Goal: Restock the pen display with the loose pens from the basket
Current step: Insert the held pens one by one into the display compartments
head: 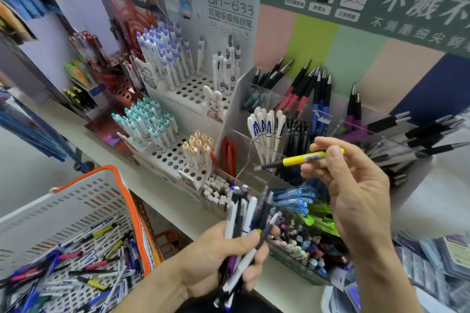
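Note:
My left hand (pixel 218 259) grips a bundle of pens (pixel 244 213), white, black and purple, held upright in front of the shelf. My right hand (pixel 356 185) pinches a single yellow and black pen (pixel 297 160) held level over the clear acrylic pen display (pixel 330 119). That display has compartments with white pens (pixel 267 129), black pens and red, blue and purple gripped pens. The white basket with orange rim (pixel 122 185) sits at the lower left with several loose pens (pixel 76 262) lying in it.
White perforated pen stands (pixel 178 155) with teal, orange and purple capped pens fill the shelf at the centre left. A tray of blue and green pens (pixel 300 201) and a box of small capped items (pixel 305 244) sit at the shelf's front edge. Packaged goods lie at the lower right.

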Demonstrator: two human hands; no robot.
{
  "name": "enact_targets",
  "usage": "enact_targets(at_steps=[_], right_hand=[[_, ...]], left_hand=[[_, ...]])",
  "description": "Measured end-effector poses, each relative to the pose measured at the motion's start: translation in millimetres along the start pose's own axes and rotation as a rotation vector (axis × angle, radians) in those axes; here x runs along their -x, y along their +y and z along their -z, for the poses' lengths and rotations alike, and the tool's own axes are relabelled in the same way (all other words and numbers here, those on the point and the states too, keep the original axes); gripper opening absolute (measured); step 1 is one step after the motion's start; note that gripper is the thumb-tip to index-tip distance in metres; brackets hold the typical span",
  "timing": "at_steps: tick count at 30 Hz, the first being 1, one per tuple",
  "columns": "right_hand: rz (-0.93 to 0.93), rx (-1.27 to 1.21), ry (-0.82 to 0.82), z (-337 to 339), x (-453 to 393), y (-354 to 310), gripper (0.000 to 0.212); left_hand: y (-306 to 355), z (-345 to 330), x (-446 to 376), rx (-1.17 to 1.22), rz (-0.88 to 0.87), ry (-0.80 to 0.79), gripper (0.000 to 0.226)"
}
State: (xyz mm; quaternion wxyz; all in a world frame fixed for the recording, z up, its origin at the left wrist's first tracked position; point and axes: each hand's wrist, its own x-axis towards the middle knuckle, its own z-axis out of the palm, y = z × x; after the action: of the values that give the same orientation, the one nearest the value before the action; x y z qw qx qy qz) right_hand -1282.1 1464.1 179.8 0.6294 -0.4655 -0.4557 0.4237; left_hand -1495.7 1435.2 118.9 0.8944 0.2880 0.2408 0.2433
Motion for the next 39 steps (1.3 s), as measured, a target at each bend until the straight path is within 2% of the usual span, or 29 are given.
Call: enact_targets(at_steps=[3,6,11,13,16,19,21,23,25,27,29,32,35,39], right_hand=[[0.105,0.094,-0.102,-4.7,15.5,6.1,0.02],[0.195,0.178,-0.189,-15.0,39.3,27.4,0.019],[0.424,0.358,-0.288,-34.4,73.2,56.3,0.027],[0.505,0.457,-0.318,-37.6,78.8,62.9,0.024],[0.54,0.546,-0.434,-37.4,81.5,68.1,0.024],[0.474,0.587,-0.481,-35.6,81.9,64.8,0.024],[0.43,0.514,-0.392,-36.0,81.7,59.3,0.016],[0.387,0.472,-0.25,-36.2,78.3,55.3,0.011],[0.251,0.461,-0.167,-37.8,69.8,51.9,0.02],[0.054,0.437,-0.225,-38.6,61.2,50.9,0.04],[-0.11,0.391,-0.37,-38.0,53.3,52.8,0.051],[-0.224,0.364,-0.503,-37.6,48.9,54.1,0.037],[-0.268,0.372,-0.511,-36.1,51.2,52.3,0.024],[-0.412,0.227,-0.46,-35.8,50.8,50.9,0.029]], left_hand=[[-0.5,4.7,-1.3,0.152,-0.082,0.153,0.035],[3.2,8.0,-1.7,0.277,-0.113,0.224,0.04],[11.0,2.3,3.8,0.39,-0.092,0.333,0.032],[11.4,-0.3,6.0,0.417,-0.063,0.362,0.039],[9.3,-2.4,2.4,0.386,-0.063,0.458,0.039],[7.8,-6.4,-1.8,0.329,-0.119,0.539,0.023],[6.6,-8.4,-1.0,0.27,-0.13,0.514,0.016],[4.4,-10.1,1.9,0.236,-0.1,0.423,0.016],[1.0,-11.0,4.6,0.192,-0.052,0.347,0.027],[-2.0,-11.0,6.1,0.129,-0.003,0.252,0.034],[-4.0,-12.1,6.3,0.081,0.042,0.176,0.039],[-7.3,-10.1,7.1,0.121,0.113,0.156,0.046],[-9.5,-8.1,10.5,0.166,0.151,0.126,0.038],[-14.3,-10.1,10.7,0.122,0.107,0.137,0.036]])
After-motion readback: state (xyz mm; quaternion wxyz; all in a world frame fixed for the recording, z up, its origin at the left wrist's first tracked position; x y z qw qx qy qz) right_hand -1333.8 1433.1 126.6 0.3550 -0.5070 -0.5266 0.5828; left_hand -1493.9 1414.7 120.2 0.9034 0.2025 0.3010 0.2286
